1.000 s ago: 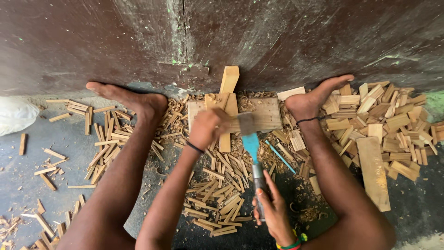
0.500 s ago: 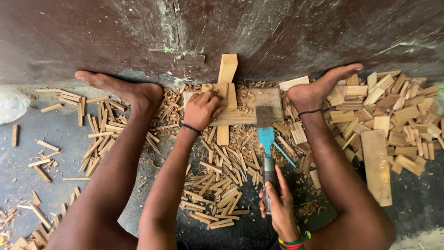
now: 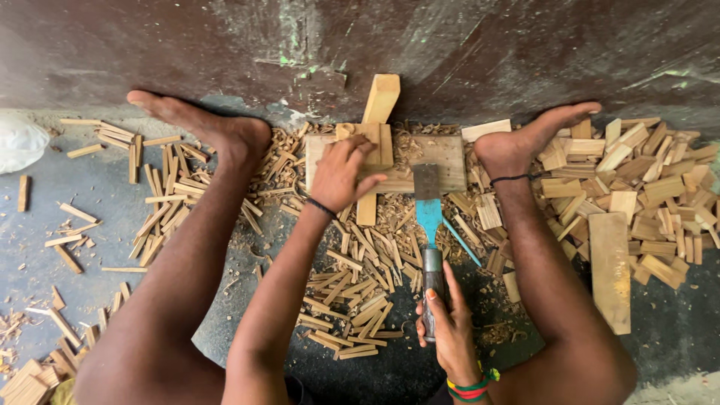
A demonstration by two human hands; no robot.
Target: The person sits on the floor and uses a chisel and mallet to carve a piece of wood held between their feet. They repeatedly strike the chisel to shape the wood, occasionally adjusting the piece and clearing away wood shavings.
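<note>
- Gripped in my right hand (image 3: 450,330) is the dark handle of a chisel (image 3: 429,232); my fingers are wrapped around it low down, near the bottom of the view.
- From my hand the chisel runs straight up and away from me: a blue stretch above the handle, then a flat grey blade whose far end lies on the board (image 3: 442,157).
- Over the same board, my left hand (image 3: 341,172) presses down on a stick of wood (image 3: 373,161); the fingers are curled over it and the thumb sticks out toward the chisel.
- That stick lies lengthwise, pointing away from me. Its far end leans up against the wall (image 3: 465,45) and its near end pokes out past the board's front edge.
- I see the board lying flat on the floor (image 3: 67,180), right at the foot of the wall, midway between my two feet.
- My left foot (image 3: 210,124) and right foot (image 3: 536,135) are planted to either side of it, soles against the wall.
- Just beside the blue part of the chisel, a thin blue rod (image 3: 461,240) lies slanted on the floor.
- Short wood offcuts (image 3: 352,300) and curls of shavings cover the floor under and between my arms.
- Off to the right sits a thicker heap of wood blocks (image 3: 645,195), with one long plank (image 3: 609,270) at its near edge.
- At far left I can make out a white bag (image 3: 19,142) on the floor.
</note>
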